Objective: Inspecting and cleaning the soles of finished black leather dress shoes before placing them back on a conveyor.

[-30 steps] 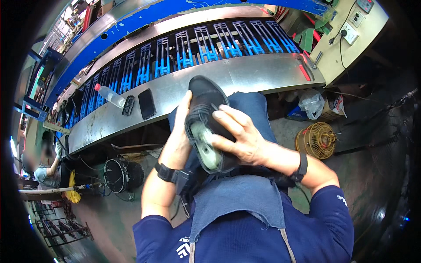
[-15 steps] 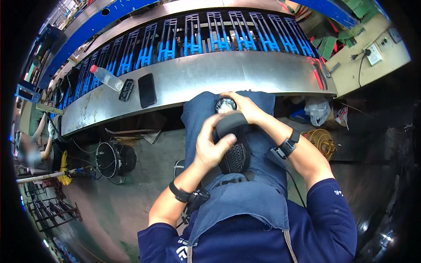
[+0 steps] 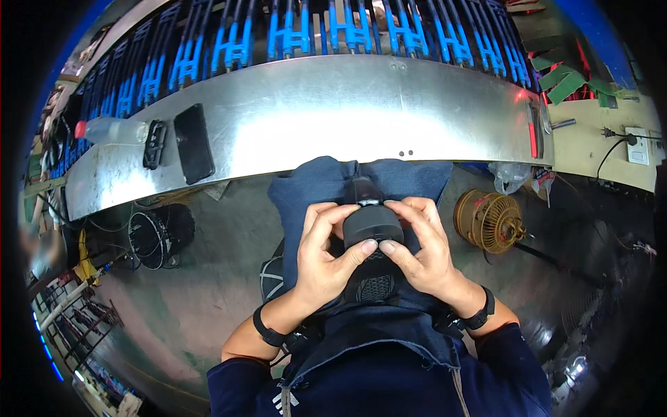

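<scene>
On my lap, over the blue apron [image 3: 292,191], I hold a black object with a smooth, rounded drum-like part [image 3: 373,225]; its exact kind I cannot make out. My left hand [image 3: 326,250] grips its left side, and my right hand [image 3: 424,247] grips the right side. Both thumbs press close together on its near face, while the fingertips curl over the far edge. Beyond it juts a dark narrower piece [image 3: 363,187] with a light rim where they meet. A black textured mesh patch [image 3: 375,288] shows just below my thumbs.
Across the front runs a metal bench [image 3: 292,104] with rows of blue-and-black forks [image 3: 288,35] behind it. A bottle [image 3: 114,131], black holder [image 3: 154,144] and phone [image 3: 194,142] lie on its left; red-handled tool [image 3: 533,132] right. A black bucket [image 3: 160,236] and yellow fan [image 3: 490,221] stand on the floor.
My right hand has come back from the object's far end to the right side of the rounded part. Both thumbs now meet on its near face. The whole view has shifted.
</scene>
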Action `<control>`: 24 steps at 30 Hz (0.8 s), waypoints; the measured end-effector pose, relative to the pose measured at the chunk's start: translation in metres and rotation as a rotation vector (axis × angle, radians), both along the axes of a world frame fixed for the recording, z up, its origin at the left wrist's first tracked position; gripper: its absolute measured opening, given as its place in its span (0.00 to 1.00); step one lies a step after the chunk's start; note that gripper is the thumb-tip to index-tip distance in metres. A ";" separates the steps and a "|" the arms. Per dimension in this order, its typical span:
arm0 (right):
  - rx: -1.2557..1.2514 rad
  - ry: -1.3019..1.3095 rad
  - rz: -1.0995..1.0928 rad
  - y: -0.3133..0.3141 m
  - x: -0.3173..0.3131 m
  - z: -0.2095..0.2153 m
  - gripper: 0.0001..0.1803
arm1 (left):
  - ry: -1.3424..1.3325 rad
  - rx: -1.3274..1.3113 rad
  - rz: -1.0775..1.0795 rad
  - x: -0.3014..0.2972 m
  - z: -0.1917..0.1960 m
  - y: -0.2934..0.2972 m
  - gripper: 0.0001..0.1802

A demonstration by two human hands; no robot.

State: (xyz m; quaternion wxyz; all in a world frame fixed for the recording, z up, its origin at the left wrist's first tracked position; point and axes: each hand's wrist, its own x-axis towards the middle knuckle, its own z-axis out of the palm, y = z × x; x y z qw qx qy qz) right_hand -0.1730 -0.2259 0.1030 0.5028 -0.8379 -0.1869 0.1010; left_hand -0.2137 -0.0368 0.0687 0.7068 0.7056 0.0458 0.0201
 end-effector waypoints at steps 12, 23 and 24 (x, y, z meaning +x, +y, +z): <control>0.113 0.080 -0.041 0.005 0.021 -0.019 0.28 | 0.052 0.040 -0.074 0.027 -0.003 0.005 0.22; 0.139 0.403 0.039 -0.008 0.049 -0.021 0.39 | -0.026 0.198 -0.356 0.053 -0.001 0.028 0.27; 0.259 0.419 0.116 -0.016 0.049 -0.028 0.41 | -0.034 0.206 -0.357 0.046 0.009 0.028 0.27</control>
